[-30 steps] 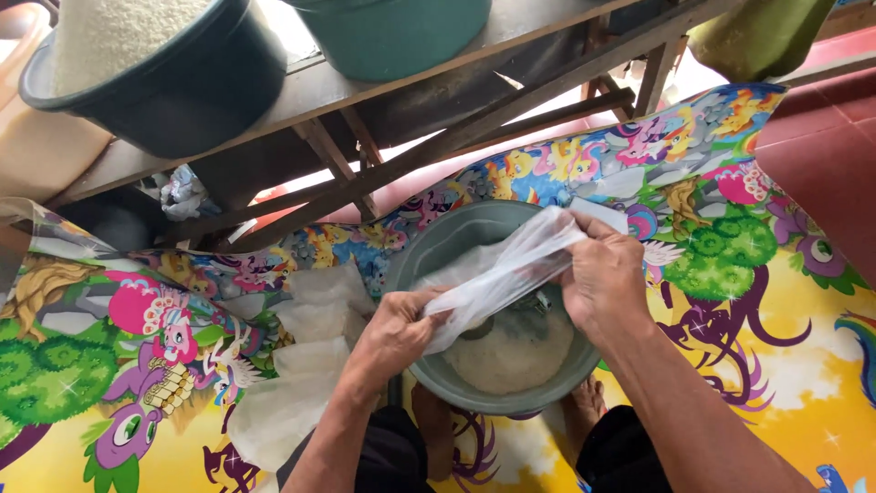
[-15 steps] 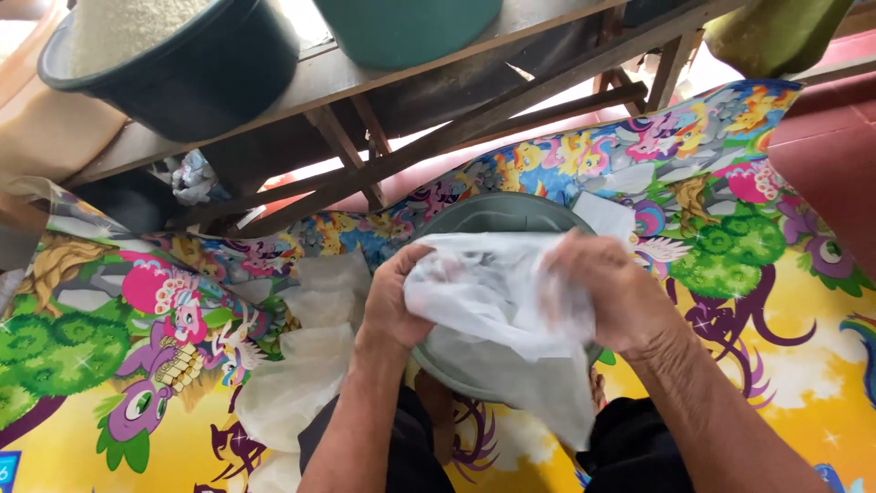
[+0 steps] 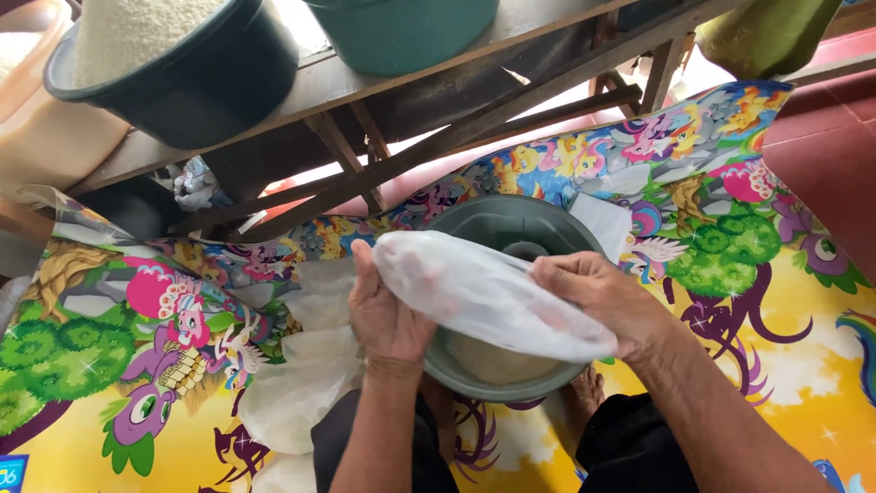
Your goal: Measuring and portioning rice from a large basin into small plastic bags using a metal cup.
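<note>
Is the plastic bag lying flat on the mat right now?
No, both the left hand and the right hand hold the plastic bag stretched in the air above the green basin.

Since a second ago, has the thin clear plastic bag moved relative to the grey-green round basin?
Yes. The clear plastic bag, stretched diagonally then, now lies spread across the grey-green basin between the left hand and right hand.

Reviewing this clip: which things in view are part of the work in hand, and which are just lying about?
In hand:
- thin translucent plastic bag, held by left hand and right hand
- grey-green round plastic basin holding white grain, under the bag

Lying about:
- dark tub of white grain on wooden bench
- teal bucket
- spare plastic bags on colourful cartoon mat
</note>
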